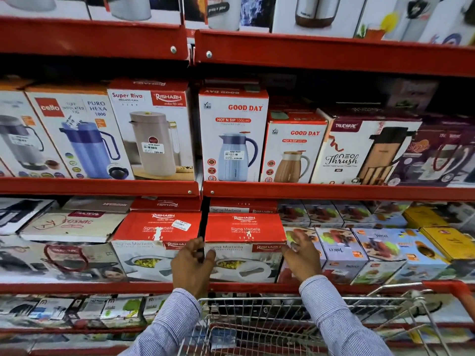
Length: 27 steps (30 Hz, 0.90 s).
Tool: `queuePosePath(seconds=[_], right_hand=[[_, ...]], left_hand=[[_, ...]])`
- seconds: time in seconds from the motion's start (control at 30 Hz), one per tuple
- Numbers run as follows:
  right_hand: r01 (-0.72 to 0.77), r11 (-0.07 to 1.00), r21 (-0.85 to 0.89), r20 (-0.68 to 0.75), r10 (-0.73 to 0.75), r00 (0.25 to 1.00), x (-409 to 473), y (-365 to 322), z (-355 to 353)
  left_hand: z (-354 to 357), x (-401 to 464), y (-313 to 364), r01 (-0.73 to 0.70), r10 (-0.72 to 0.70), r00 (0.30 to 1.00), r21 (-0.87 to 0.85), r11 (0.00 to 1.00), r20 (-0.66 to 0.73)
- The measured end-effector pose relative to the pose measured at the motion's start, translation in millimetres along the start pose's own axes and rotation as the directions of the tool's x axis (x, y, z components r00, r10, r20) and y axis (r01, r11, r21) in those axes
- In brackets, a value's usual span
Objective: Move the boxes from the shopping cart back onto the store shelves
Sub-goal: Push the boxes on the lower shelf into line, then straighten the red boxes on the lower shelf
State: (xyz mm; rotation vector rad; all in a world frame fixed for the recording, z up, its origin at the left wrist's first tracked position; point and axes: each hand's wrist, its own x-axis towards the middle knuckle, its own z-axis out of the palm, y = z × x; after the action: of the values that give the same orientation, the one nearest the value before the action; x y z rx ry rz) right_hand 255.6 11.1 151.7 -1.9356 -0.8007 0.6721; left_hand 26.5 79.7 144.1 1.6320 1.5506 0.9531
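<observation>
Left hand hides the casserole box's corner; cart cut off below.

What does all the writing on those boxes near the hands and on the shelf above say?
"Rishabh", "Sigma Marbella": red casserole box between left hand and right hand.
"cello", "PURO HEXA 1000": blue jug box.
"Super Riva", "Rishabh": beige flask box.
"GOOD DAY", "HOT N SIP 1000 ml": tall white box.
"TRUEWARE", "Neo Thrush": tilted box.
Price stickers and small print: too blurred.
</observation>
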Motion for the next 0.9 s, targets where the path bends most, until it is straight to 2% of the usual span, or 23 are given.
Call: queuePosePath(seconds=[0.1, 0.17, 0.27, 0.4, 0.63, 0.9], right_hand=[[0.197, 0.974, 0.113, -0.136, -0.181, 0.974, 1.6, -39.3, -3.9], [0.328, 0.918, 0.222, -0.117, -0.309, 0.944, 3.6, -74.1, -2.1], [0.436, 0.857, 0.273, -0.064, -0.436, 0.897, 9.4, -122.9, 6.0], [0.459, 0.857, 0.234, -0.089, -0.452, 0.888, 20.4, -164.2, 13.8], [0.571, 0.799, 0.187, -0.284, -0.512, 0.811, 39.2, -213.2, 1.1], [0.564, 0.819, 0.101, -0.274, -0.523, 0.807, 48.2, -231.1, 1.9]], left_hand=[[-17.2, 14.2, 35.1, -0.121, 0.111, 0.988, -0.090, 0.989, -0.110], [-26.5, 32.0, 59.9, -0.216, 0.194, 0.965, -0.116, 0.969, -0.174], [-37.0, 55.1, 97.7, -0.277, 0.241, 0.945, -0.153, 0.949, -0.221], [-36.1, 73.4, 126.0, -0.279, 0.255, 0.955, -0.163, 0.946, -0.152], [-32.1, 100.9, 129.6, -0.272, 0.257, 0.960, -0.153, 0.950, -0.108], [-34.3, 106.6, 143.6, -0.318, 0.303, 0.947, -0.194, 0.928, -0.102]])
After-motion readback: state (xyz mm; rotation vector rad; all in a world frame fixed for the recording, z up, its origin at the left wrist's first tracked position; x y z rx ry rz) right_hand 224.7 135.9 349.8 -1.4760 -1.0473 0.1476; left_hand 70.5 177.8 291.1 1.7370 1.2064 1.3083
